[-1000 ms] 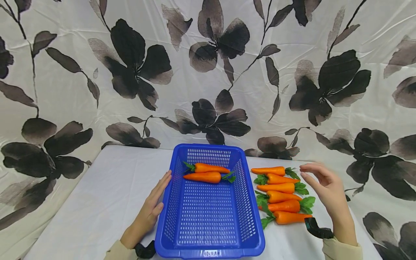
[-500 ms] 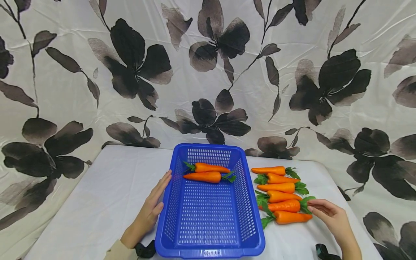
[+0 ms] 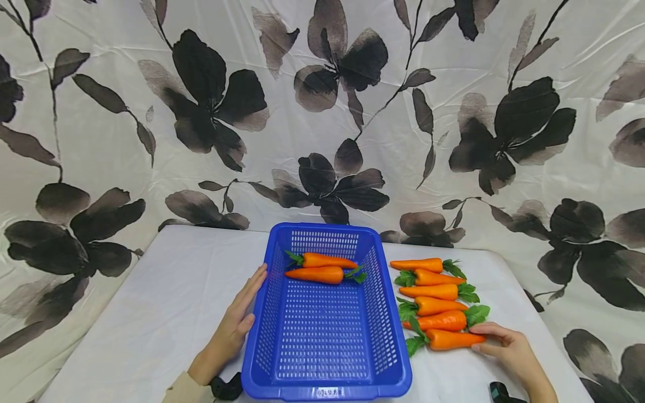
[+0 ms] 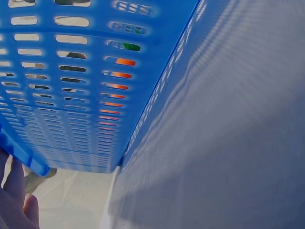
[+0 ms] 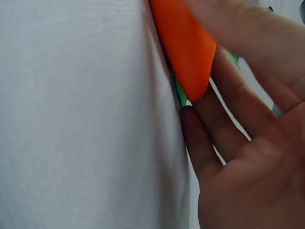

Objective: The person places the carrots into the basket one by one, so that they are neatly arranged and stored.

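Observation:
In the head view my left hand (image 3: 229, 330) lies with straight fingers against the left wall of a blue plastic basket (image 3: 325, 386). Fingers of that hand (image 4: 16, 191) touch the rim in the left wrist view. My right hand (image 3: 509, 347) pinches the pointed end of the nearest carrot (image 3: 450, 340) in a row right of the basket. The right wrist view shows thumb and fingers on either side of this carrot (image 5: 188, 52); its leafy end is largely hidden there. Two carrots, an upper carrot (image 3: 327, 260) and a lower carrot (image 3: 314, 274), lie at the basket's far end.
Several more carrots, among them a carrot (image 3: 443, 321) beside the pinched one, lie with leafy ends alternating. A white cloth (image 3: 151, 313) covers the table. Behind it hangs a floral curtain (image 3: 282, 129). The basket's right wall stands between the row and its inside.
My right hand has come down from beside the farthest carrots to the nearest one and now pinches its tip. The left hand and the basket have stayed in place.

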Demonstrator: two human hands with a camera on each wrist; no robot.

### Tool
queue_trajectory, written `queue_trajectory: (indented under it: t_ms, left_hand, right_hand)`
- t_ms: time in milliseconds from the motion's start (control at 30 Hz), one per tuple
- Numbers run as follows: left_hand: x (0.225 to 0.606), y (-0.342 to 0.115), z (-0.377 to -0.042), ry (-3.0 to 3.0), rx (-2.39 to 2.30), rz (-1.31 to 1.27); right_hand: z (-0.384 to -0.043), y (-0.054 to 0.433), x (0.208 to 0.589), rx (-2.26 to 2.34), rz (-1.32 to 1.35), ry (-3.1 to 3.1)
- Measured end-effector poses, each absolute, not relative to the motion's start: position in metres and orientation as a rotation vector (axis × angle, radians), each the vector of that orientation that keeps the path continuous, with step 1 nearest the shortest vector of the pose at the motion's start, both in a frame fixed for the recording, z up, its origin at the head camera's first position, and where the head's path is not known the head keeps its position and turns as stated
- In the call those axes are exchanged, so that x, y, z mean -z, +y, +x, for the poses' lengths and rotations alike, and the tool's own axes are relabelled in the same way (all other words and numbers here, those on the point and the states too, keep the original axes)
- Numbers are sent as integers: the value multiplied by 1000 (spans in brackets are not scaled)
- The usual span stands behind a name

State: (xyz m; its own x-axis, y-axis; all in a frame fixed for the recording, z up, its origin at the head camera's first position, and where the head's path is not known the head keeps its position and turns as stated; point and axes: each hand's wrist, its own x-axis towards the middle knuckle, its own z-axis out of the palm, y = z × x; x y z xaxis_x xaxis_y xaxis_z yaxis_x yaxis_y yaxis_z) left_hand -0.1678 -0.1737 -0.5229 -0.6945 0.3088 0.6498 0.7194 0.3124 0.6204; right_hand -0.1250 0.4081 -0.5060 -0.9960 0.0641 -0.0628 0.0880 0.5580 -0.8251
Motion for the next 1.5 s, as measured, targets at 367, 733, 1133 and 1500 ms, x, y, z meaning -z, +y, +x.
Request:
queue_trajectory:
  t_ms: [367,733,1133,1500]
  left_hand:
    - [521,-174,-167,-2184,1354,-902]
    - [524,-174,-167,-2183,1351,-907]
    - [522,-173,-166,-2185,1357,-904]
    - [523,-174,-167,-2177,1357,-909]
  right_hand:
    - [-125,407,513,1425,168,2720]
    - [-125,409,515,1389,225,2688]
    - [-122,408,515,1421,254,2721]
    - [-122,409,509,1596,70,2824]
